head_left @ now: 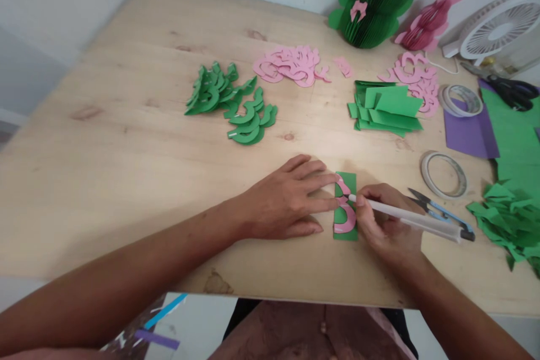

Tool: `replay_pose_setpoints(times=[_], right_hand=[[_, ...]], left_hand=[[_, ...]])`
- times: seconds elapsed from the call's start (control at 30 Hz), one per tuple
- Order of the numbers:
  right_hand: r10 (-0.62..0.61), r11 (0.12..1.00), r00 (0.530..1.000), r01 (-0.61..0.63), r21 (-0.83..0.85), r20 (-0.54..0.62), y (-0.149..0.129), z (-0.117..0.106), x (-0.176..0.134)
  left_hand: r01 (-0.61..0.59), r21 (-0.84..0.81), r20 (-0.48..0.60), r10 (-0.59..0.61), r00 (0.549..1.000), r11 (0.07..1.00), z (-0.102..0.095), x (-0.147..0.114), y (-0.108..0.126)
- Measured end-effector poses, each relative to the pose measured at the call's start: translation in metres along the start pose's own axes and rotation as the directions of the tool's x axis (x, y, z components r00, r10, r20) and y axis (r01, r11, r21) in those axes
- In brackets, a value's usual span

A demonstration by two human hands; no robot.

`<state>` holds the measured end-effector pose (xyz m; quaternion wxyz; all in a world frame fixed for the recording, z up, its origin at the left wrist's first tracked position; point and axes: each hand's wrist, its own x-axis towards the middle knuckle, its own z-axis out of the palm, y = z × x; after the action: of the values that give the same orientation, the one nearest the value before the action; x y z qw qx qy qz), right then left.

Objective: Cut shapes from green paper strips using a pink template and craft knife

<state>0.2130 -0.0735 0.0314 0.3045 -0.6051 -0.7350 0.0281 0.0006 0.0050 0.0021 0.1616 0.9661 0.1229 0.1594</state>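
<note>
On the green strip (351,183), two fingertips of the left hand (291,199) overlapped the left edge of the pink cutout (346,219), and the tip of the pen (415,219) was too small to make out. Just right of the strip, the right hand (386,219) concealed its own curled fingers, and the pen crossed part of the snips (451,214). Well beyond the strip, the top edge cropped the green honeycomb figure (377,5); well to its right, the green scraps (506,219) ran out of view.

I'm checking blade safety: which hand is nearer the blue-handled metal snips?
Right hand: just left of the blue-handled metal snips; the left hand lies farther left.
</note>
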Motion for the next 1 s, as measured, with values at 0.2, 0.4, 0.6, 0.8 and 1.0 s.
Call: replay_pose_setpoints(times=[0.2,0.4,0.6,0.8,1.0], right_hand=[[-0.031,0.999,1.0,0.031,-0.015,0.0,0.0008,-0.0002,0.0],[-0.05,0.998,0.999,0.05,-0.027,-0.001,0.0013,-0.0001,0.0001],[-0.02,1.0,1.0,0.02,0.0,0.018,0.0013,0.0002,-0.0016],[0.002,1.0,1.0,-0.003,0.025,0.021,0.0007,0.0021,-0.0027],[0.025,0.997,0.999,-0.027,0.071,0.031,0.0016,0.0032,-0.0046]], left_hand=[[0.014,-0.002,0.007,-0.014,1.0,1.0,0.0002,0.0001,0.0023],[0.016,0.002,-0.002,-0.016,1.0,1.0,-0.0006,0.0004,0.0023],[0.009,0.004,0.01,-0.009,1.0,1.0,0.0001,-0.0001,0.0014],[0.024,-0.004,0.006,-0.024,1.0,1.0,0.0005,-0.0002,0.0029],[0.03,-0.002,0.015,-0.03,0.999,1.0,0.0005,-0.0004,0.0029]])
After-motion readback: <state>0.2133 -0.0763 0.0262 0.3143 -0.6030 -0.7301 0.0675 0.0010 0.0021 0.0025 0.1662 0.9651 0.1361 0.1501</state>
